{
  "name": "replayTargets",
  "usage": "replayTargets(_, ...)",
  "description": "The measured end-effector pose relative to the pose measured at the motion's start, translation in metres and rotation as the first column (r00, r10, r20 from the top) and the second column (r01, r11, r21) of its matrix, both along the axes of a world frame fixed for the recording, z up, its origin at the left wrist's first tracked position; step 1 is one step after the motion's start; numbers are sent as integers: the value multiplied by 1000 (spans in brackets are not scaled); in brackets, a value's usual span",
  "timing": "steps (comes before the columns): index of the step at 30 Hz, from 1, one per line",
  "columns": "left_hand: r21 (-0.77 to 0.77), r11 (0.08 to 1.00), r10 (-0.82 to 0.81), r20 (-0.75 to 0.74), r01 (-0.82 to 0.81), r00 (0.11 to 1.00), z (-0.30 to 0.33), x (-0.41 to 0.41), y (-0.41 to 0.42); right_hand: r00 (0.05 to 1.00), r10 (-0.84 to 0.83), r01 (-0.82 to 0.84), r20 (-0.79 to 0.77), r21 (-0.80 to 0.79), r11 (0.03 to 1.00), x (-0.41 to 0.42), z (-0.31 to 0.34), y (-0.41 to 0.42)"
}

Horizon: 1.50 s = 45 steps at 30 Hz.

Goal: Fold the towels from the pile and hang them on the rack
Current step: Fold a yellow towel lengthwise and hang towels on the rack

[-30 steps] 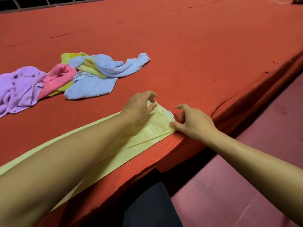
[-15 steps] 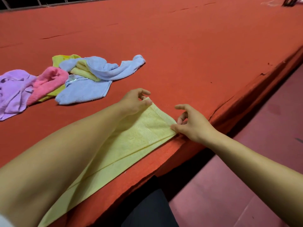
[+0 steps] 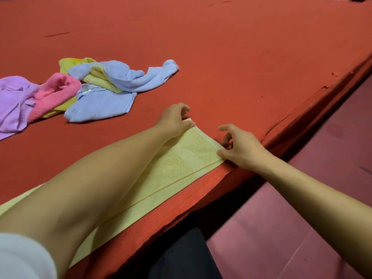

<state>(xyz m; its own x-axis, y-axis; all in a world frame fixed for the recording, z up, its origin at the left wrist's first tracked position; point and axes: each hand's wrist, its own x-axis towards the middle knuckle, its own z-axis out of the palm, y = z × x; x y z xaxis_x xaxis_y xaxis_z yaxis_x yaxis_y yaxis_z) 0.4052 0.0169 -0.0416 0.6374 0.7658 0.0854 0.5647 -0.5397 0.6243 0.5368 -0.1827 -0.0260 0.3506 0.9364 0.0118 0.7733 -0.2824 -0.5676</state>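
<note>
Pinching yellow towel (image 3: 181, 168) corners as before: left hand (image 3: 174, 120) at far corner, right hand (image 3: 240, 149) at near corner, index finger now lifted higher off red surface (image 3: 241, 57).

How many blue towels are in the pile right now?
2. One blue towel lies flat at the pile's near side; the other is crumpled across a yellow towel behind it. More could be hidden underneath.

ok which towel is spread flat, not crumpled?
The pale yellow towel, stretched along the table's near edge, both hands pinching its far end. The purple, pink and blue ones lie bunched in the pile.
</note>
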Motion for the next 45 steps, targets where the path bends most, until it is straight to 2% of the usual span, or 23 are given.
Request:
replayTargets(2, 169, 985, 40, -32, -34, 999, 12, -11, -6, 1000, -21, 21, 2, 19, 1000, 2, 2, -1)
replayTargets(3, 182, 982, 45, -7, -43, 999, 18, -19, -10, 999, -29, 29, 12, 42, 999, 1, 3, -1)
replayTargets(7, -1, 999, 47, 116, -47, 992, 38, -72, -38, 998, 40, -47, 58, 124, 991, -28, 11, 8)
replayTargets(11, -44, 995, 90, 130, -85, 987, 42, -147, -78, 969, 237, -244, 63, 136, 960, -88, 17, 24)
replayTargets(17, -11, 964, 265, 63, -265, 962, 32, -276, -141, 856, 514, -516, 50, 116, 848, -188, 11, 33)
replayTargets(20, -27, 929, 370, 15, -370, 929, 25, -336, -168, 790, 607, -613, 86, 109, 782, -224, 6, 30)
replayTargets(24, -71, 908, 411, -37, -413, 911, 8, -391, -199, 686, 701, -721, 195, 52, 691, -244, -2, 24)
replayTargets(31, 105, 915, 397, -71, -388, 915, 5, -395, -204, 672, 697, -725, 248, 30, 688, -241, -3, 23)
replayTargets(35, 249, 906, 379, -117, -342, 918, 4, -394, -201, 627, 711, -760, 318, 51, 647, -241, -6, 21)
replayTargets(40, 258, 899, 368, -10, -353, 930, 4, -398, -205, 616, 720, -781, 318, 130, 611, -233, 0, 13)
replayTargets(45, 319, 907, 280, 30, -275, 959, -2, -405, -217, 585, 734, -808, 345, 176, 562, -225, -1, 1)
